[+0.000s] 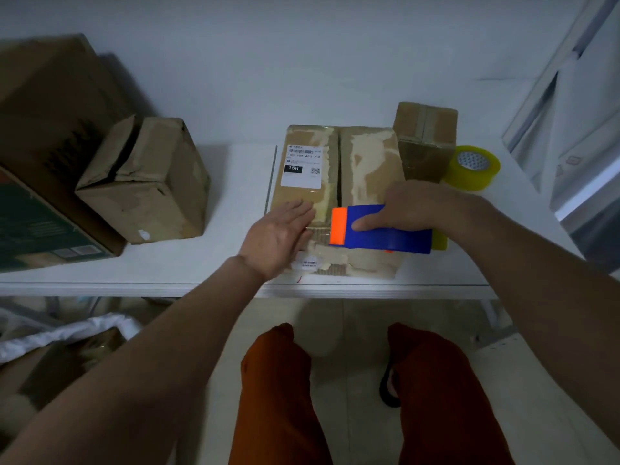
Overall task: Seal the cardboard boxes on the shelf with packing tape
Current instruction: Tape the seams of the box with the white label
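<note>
Gripping a blue tape dispenser [382, 229] on the near end of the middle box [339, 196], right hand [419, 206] | left hand [278, 236] flat, fingers straight, on box's left flap | tape roll [473, 167] right of box | smaller box [144, 179] well left, same shelf [201, 273]

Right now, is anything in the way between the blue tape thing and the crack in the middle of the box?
Nothing visible is. The right hand holds the blue tape dispenser on top of the flat box, right by the centre seam. The left hand lies flat on the left flap, beside the seam, not over it.
</note>
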